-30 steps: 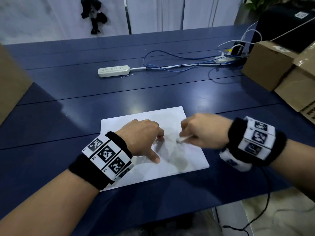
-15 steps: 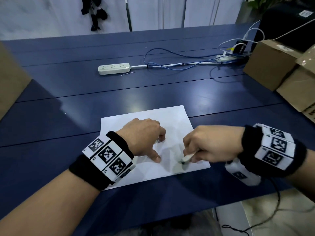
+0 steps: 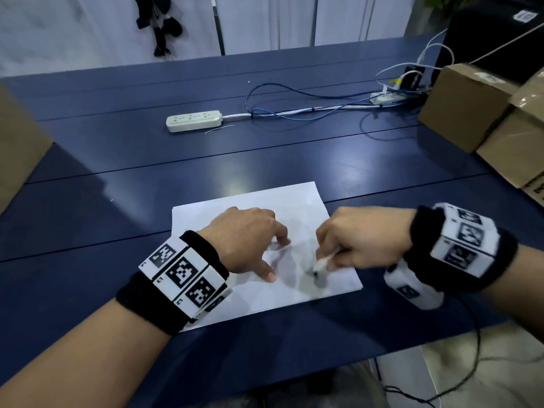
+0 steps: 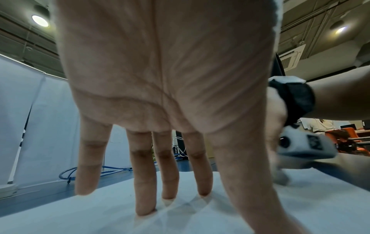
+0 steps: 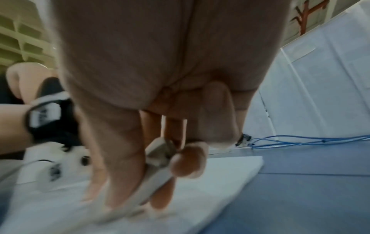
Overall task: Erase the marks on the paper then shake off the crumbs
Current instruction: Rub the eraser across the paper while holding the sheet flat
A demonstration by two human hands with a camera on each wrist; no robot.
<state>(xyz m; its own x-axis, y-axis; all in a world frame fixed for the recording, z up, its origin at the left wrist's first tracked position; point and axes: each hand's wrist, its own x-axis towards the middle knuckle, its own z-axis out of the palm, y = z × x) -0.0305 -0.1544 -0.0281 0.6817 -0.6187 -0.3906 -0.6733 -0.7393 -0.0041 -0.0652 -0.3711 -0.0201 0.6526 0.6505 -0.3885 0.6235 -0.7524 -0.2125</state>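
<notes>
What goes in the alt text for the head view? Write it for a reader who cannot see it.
Seen from above, a right hand pinches a white eraser against a sheet of paper on a dark blue table, while the left hand presses spread fingertips on the sheet. Behind lie a white power strip, blue cables and cardboard boxes.
</notes>
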